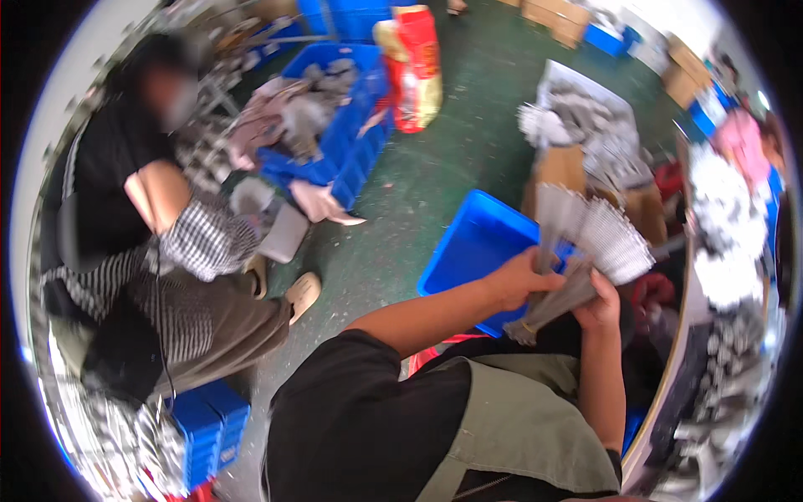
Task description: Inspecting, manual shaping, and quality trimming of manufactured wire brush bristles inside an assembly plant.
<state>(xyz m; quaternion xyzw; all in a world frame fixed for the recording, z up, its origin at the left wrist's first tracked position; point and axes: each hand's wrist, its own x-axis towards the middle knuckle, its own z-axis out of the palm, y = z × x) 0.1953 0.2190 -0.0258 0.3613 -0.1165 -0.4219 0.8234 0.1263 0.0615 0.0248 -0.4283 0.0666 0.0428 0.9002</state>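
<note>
Between my hands is a fanned-out bundle of thin grey-white strips [598, 238], pale and ribbed at its wide upper end and gathered narrow at the lower end. My left hand [525, 283] grips its left side, thumb across the front. On the opposite side, my right hand [599, 306] is closed around the bundle's edge with the thumb up. What the strips are made of I cannot make out. Just behind my left hand lies an open blue tray [468, 243], partly hidden by my forearm.
A white bin [619, 109] of grey-white pieces stands beyond cardboard [562, 167]. At right, a table edge [682, 335] borders white piles. Across the green floor [418, 184], another person [109, 192] sits near a blue crate [355, 138] and a red sack [418, 71].
</note>
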